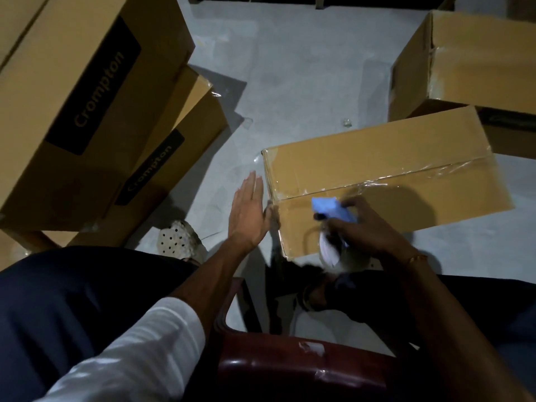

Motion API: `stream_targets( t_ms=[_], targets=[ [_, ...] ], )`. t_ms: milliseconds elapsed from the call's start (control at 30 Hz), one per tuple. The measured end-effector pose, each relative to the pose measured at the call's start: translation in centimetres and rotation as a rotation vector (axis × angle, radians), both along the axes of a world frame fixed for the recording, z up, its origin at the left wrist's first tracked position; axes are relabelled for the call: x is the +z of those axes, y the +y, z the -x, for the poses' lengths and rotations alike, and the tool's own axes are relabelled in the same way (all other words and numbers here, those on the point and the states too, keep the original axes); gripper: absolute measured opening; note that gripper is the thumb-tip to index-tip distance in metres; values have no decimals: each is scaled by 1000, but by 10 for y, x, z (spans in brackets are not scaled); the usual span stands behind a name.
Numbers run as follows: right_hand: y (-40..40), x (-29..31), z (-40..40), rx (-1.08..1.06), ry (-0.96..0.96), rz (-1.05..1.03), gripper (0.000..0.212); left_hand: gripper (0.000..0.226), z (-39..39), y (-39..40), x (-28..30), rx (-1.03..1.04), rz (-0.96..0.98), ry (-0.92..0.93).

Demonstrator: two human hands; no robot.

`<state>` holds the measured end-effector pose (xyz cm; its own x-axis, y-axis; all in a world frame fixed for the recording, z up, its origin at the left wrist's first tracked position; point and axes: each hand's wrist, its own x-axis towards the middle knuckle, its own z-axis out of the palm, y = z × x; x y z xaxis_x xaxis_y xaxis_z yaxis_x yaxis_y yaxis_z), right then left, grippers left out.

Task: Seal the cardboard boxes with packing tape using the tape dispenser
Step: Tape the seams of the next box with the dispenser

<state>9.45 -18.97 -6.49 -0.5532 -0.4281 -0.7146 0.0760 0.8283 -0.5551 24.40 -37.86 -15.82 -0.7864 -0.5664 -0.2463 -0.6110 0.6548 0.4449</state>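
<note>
Chair [290, 369], one, dark red, nearest. Hands, two: left hand [250, 211], fingers straight, flat against near-left end of taped box [385, 181]; right hand [374, 227], fingers curled around blurred blue tape dispenser [333, 210] over that box's near part. Cardboard boxes, four: one taped at centre-right, two printed boxes [87, 91] stacked far left, one more box [475, 56] far right. Floor [304, 68], grey.
</note>
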Motion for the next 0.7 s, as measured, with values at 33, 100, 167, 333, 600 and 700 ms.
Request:
stream_targets(
  t_ms=[33, 100, 167, 333, 600, 700],
  targets=[
    [-3, -3, 0, -116, -3, 68, 55, 66, 4, 4, 4, 129, -60, 51],
    [-10, -12, -1, -306, -30, 206, 45, 57, 15, 17, 14, 319, -197, 113],
    [-14, -22, -5, -458, -97, 319, 41, 45, 25, 31, 15, 391, -285, 139],
    [-12, -52, -9, -626, -227, 443, 29, 26, 38, 59, 2, 528, -423, 43],
    [-3, -83, 5, -663, -209, 444, 26, 24, 70, 20, -13, 691, -525, 44],
    [-4, -89, 3, -645, -153, 397, 31, 34, 102, -19, -7, 693, -545, 104]
  ],
)
